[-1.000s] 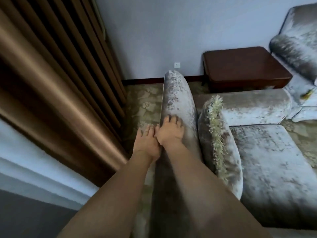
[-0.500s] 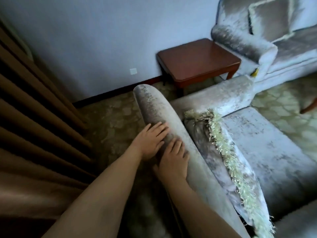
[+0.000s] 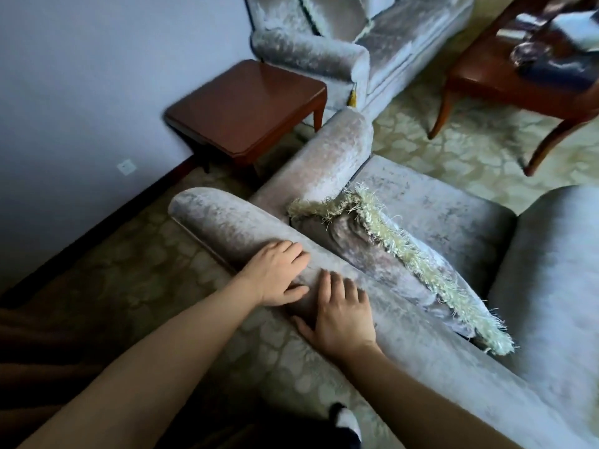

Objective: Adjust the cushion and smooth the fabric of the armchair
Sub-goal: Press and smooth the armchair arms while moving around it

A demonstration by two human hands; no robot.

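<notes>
The armchair (image 3: 431, 205) is covered in grey crushed velvet, and I stand behind its rounded backrest (image 3: 227, 222). My left hand (image 3: 278, 277) lies flat on the top of the backrest with fingers straight. Just to its right, my right hand (image 3: 343, 315) presses on the same fabric with spread fingers, the thumb down the rear side. A grey cushion (image 3: 389, 257) with a cream fringe leans against the inside of the backrest, its corner near the far armrest (image 3: 327, 157).
A dark wooden side table (image 3: 246, 108) stands against the wall beyond the armrest. A second velvet armchair (image 3: 324, 53) is at the back. A wooden table (image 3: 505, 82) with items stands at the upper right. Patterned carpet (image 3: 453, 140) covers the floor.
Both hands have slid along the backrest top toward me and to the right, staying flat on the fabric. The view has swung right, bringing in the seat and the wooden table.
</notes>
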